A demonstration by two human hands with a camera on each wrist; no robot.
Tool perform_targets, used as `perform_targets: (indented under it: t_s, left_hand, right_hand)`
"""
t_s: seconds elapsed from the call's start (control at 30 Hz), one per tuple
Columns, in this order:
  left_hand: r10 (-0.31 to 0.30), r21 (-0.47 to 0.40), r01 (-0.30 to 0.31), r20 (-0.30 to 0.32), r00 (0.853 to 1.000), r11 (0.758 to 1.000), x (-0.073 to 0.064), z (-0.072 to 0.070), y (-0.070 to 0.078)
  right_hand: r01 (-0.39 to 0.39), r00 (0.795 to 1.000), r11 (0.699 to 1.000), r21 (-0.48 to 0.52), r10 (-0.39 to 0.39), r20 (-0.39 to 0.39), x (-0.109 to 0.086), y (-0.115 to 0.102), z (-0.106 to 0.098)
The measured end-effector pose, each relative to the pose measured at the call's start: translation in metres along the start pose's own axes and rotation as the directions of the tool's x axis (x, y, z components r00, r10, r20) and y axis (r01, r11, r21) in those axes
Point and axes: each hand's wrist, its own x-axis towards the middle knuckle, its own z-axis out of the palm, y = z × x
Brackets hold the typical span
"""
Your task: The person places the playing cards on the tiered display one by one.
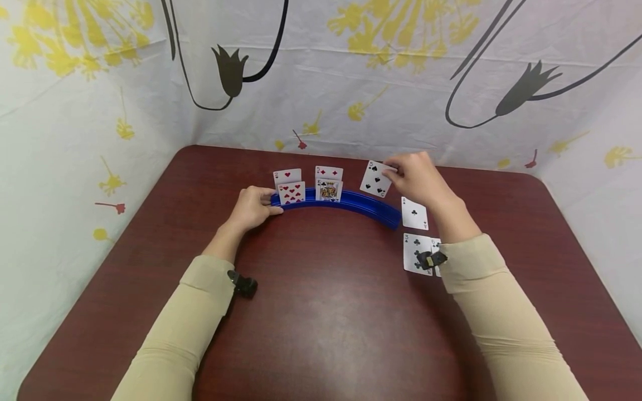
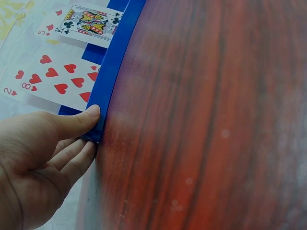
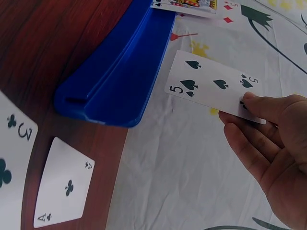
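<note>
Blue and curved, a card holder (image 1: 362, 202) lies near the desk's (image 1: 326, 334) far edge. The left hand (image 1: 249, 208) grips its left end; fingers of the right hand (image 1: 420, 178) pinch the five of spades (image 1: 376, 178).

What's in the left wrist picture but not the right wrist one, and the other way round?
Only the left wrist view: left hand, eight of hearts, two of hearts.
Only the right wrist view: right hand pinching the five of spades, plus ace of clubs and three of clubs.
Both: blue rack, king, five of diamonds, table and cloth.
</note>
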Motion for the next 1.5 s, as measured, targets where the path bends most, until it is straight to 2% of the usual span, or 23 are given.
perform_targets:
  t_s: [0.43,0.9,1.27,1.5]
  left_hand:
    - [0.006,-0.001,-0.006,0.006,1.000,1.000,0.001,0.001,0.001]
    - [0.000,-0.002,0.000,0.009,1.000,1.000,0.000,0.001,0.002]
    - [0.001,-0.001,-0.001,0.007,1.000,1.000,0.000,0.001,0.001]
    - [0.005,-0.005,-0.005,-0.001,1.000,1.000,0.000,-0.001,0.001]
  right_hand:
    - [-0.026,0.998,1.000,0.015,0.025,0.061,0.006,-0.010,0.006]
    - [0.005,0.997,1.000,0.002,-0.005,0.080,0.005,-0.007,0.011]
    - [-0.058,0.993,0.995,0.086,0.048,0.108,0.004,-0.008,0.012]
    - [-0.058,0.992,0.994,0.091,0.047,0.117,0.002,-0.006,0.009]
